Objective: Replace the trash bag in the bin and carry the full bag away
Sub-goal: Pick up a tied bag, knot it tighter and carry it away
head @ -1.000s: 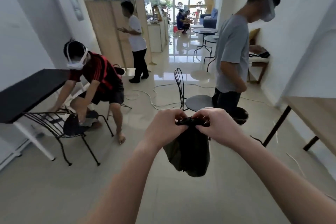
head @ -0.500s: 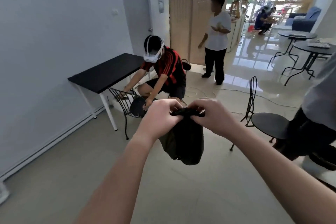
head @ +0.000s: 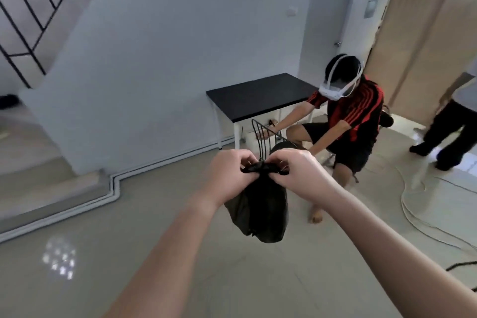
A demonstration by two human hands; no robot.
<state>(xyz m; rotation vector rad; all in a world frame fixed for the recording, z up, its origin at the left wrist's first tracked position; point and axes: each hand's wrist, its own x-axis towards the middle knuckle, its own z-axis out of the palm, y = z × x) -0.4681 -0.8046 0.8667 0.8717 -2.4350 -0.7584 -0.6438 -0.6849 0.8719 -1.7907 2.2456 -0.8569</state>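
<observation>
Here my left hand [head: 233,175] and right hand [head: 296,173] both pinch the bunched neck of the black trash bag [head: 260,209], which hangs between them above the grey floor [head: 129,253], the black table [head: 260,97] beyond

Black table [head: 260,95] against wall; wire chair [head: 265,137] beside it; cable [head: 413,204] on floor.

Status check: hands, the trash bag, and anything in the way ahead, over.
Left hand and right hand both pinch the neck of the black trash bag. Bag hangs off the floor. Wire chair and crouching person directly ahead.
</observation>
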